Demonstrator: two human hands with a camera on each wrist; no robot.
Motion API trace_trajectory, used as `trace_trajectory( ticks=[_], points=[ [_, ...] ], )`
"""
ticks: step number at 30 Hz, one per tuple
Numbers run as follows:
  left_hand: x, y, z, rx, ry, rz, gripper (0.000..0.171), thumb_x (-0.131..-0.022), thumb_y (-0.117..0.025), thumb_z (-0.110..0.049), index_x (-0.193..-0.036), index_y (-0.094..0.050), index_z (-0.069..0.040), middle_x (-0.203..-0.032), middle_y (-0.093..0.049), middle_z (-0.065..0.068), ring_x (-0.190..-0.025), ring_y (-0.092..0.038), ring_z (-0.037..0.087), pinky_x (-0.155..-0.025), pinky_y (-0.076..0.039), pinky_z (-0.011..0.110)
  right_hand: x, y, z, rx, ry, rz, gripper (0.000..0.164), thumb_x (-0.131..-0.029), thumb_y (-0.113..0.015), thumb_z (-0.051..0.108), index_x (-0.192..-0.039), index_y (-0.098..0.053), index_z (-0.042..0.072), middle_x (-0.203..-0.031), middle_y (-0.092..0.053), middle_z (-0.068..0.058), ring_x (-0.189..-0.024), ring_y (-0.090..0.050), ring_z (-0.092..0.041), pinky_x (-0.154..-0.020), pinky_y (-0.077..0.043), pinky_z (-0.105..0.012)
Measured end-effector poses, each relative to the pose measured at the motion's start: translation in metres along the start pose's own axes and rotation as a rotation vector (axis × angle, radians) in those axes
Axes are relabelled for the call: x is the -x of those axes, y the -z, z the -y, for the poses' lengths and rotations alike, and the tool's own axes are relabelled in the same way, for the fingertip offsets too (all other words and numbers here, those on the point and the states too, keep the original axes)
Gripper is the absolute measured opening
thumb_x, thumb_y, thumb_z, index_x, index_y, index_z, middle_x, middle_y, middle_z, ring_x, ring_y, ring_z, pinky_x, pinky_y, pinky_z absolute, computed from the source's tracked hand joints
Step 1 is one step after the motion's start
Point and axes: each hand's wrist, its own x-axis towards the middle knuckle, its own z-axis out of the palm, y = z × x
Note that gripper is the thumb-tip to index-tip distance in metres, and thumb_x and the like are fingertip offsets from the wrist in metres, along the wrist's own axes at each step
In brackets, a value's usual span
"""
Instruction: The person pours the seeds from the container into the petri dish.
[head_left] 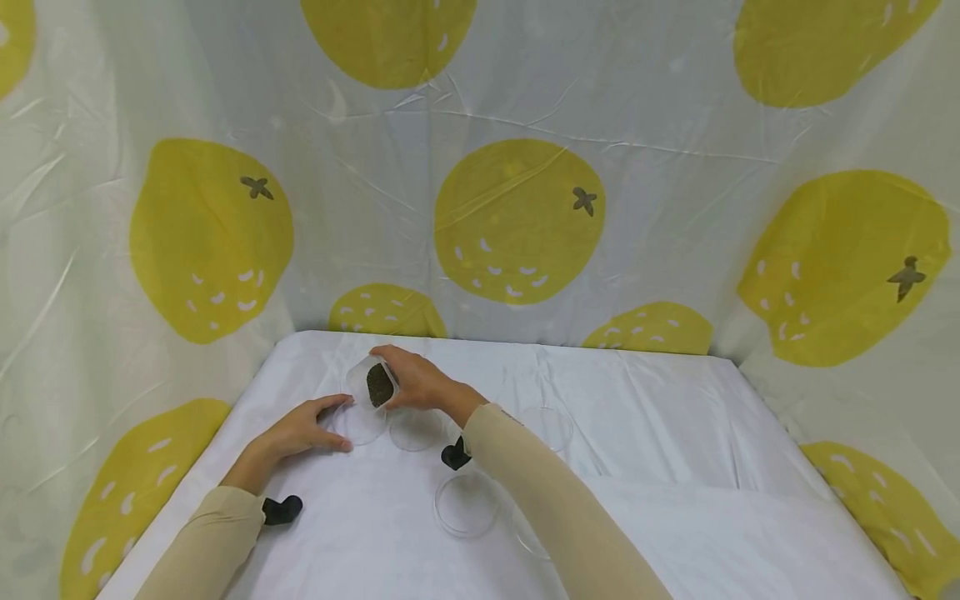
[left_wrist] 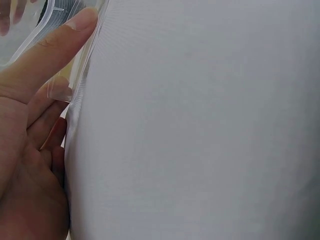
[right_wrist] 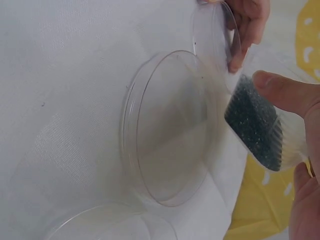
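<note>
My right hand (head_left: 420, 379) grips a clear plastic tub (head_left: 362, 375), its thumb along the near side in the right wrist view. Dark fine granules (right_wrist: 254, 125) lie heaped against one wall of the tub, which tilts above a clear petri dish (head_left: 360, 427) at the left. Around the left edge of that dish, my left hand (head_left: 300, 429) holds the rim between thumb and fingers. The left wrist view shows the thumb (left_wrist: 55, 47) over the clear plastic edge, fingers partly hidden behind it.
Just right of the held dish lies another petri dish (head_left: 415, 433). More clear round dishes (head_left: 467, 507) rest on the white cloth (head_left: 360, 533) near and behind my right forearm, which partly covers them. A lemon-print curtain (head_left: 517, 221) surrounds the table.
</note>
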Motion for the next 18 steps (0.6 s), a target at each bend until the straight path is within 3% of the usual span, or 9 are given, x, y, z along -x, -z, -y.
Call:
trace_trajectory(
  ticks=[18],
  points=[
    [0.0020,-0.0011,-0.0026,0.007,0.022,-0.003,0.089,-0.060,-0.087,-0.033,-0.134,-0.047,-0.004,-0.138,-0.041,0.018,-0.131,-0.025,0.034,-0.105,-0.017,0.054,0.0026,0.0026,0.0063,0.041,0.092,0.006,0.092,-0.067,-0.085,0.026,-0.140,-0.028,0.020,-0.135,-0.038,0.004,-0.119,-0.040,-0.009,-0.099,-0.034,-0.024]
  ],
)
